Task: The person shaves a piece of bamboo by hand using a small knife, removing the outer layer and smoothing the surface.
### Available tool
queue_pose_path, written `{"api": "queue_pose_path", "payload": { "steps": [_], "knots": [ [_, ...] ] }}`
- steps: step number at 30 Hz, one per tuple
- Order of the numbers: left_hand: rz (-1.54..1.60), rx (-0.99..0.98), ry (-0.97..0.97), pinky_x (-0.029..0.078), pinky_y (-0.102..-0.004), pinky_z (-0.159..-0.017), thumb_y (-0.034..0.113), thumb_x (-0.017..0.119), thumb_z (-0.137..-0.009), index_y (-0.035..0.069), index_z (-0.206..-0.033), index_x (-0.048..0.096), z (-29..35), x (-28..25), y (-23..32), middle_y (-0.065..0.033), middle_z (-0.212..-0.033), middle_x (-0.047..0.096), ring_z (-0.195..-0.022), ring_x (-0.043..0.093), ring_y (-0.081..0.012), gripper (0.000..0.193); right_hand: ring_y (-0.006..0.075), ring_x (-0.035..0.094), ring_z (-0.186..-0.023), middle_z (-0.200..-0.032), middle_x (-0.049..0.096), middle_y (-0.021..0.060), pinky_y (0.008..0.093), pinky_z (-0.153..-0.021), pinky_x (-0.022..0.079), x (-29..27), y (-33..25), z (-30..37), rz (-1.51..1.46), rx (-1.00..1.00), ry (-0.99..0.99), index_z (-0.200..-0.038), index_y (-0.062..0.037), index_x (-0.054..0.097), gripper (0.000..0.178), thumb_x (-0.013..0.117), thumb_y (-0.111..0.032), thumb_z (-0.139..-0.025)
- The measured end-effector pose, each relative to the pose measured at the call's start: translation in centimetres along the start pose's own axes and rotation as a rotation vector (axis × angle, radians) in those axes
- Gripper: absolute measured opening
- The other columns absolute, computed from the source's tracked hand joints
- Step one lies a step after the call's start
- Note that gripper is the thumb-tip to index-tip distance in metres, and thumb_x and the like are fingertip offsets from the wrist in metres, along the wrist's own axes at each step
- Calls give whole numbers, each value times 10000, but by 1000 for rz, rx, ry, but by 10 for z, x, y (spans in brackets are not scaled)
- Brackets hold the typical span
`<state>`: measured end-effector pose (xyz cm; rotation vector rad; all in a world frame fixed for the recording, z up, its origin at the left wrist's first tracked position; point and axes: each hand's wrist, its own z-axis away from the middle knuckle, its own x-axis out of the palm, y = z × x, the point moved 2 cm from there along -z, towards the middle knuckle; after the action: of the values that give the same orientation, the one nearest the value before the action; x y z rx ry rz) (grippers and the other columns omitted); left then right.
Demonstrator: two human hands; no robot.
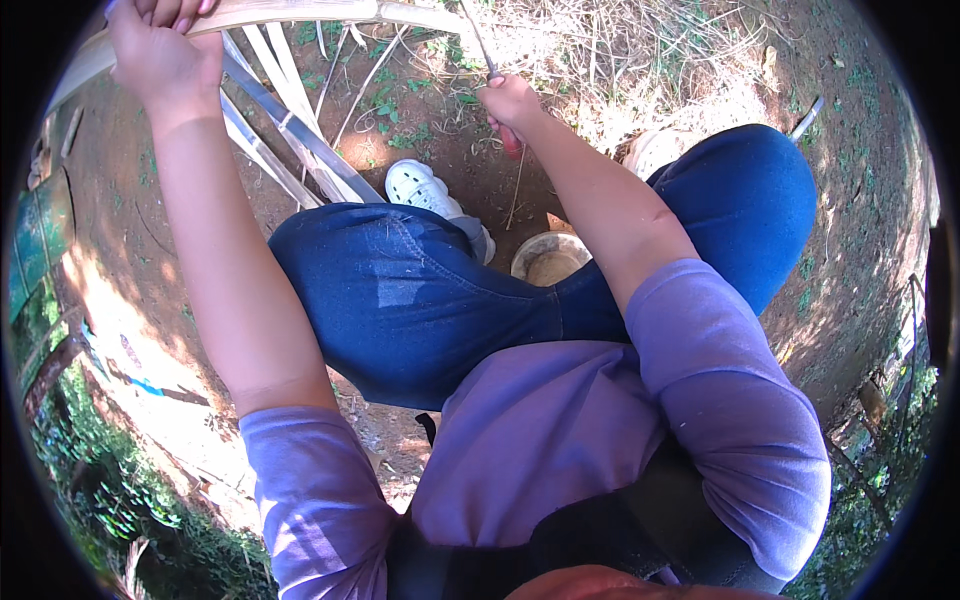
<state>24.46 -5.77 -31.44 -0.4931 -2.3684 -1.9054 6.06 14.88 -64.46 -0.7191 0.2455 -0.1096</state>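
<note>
My left hand point(165, 55) is closed around a long pale strip of split bamboo point(300, 11) at the upper left. The strip bows across the top of the view, its far left part running out past my wrist. In my right hand point(510, 104) is a knife with a red handle point(512, 143). Its thin dark blade point(480, 38) points up and away from me, close to the right part of the bamboo strip. Whether the blade touches the strip I cannot tell.
More split bamboo strips point(305, 140) lie on the bare soil beyond my left knee. A white clog point(418, 187) is on my left foot. Between my legs sits a round bowl point(520, 262). Dry shavings point(640, 60) cover the ground ahead; greenery point(120, 490) grows at lower left.
</note>
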Motion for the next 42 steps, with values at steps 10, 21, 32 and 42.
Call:
{"api": "queue_pose_path", "payload": {
  "steps": [10, 21, 32, 42],
  "knots": [
    [-31, -57, -20, 407, -381, -677, 533, 348, -1073, 124, -674, 356, -45, -44, -19, -36, -592, 338, -579, 380, -207, 572, 117, 616, -593, -769, 620, 33, 285, -552, 550, 10, -45, 25, -163, -315, -47, -1037, -61, 623, 200, 695, -196, -908],
    [-46, -34, 343, 445, -415, -685, 392, 575, -1009, 122, -798, 387, -31, -69, -28, -22, -691, 431, -644, 467, -216, 391, 156, 707, -636, -848, 722, 87, 334, -606, 610, -8, 0, 1, -243, -134, 110, -1263, -35, 586, 405, 724, -248, -947],
    [9, -37, 342, 404, -389, -567, 237, 533, -970, 91, -829, 360, -36, -60, -27, -47, -735, 412, -547, 408, -186, 267, 155, 695, -616, -824, 723, 77, 334, -630, 604, -5, -7, 2, -167, -56, 149, -1391, -122, 576, 457, 618, -229, -949],
    [-21, 18, 292, 482, -421, -583, 158, 493, -983, 30, -881, 365, -25, -31, -22, -98, -762, 400, -529, 430, -206, 208, 158, 685, -571, -746, 708, 69, 324, -598, 593, 5, -27, 21, -164, -170, 108, -1350, -75, 584, 440, 636, -217, -936]
  ]
}}
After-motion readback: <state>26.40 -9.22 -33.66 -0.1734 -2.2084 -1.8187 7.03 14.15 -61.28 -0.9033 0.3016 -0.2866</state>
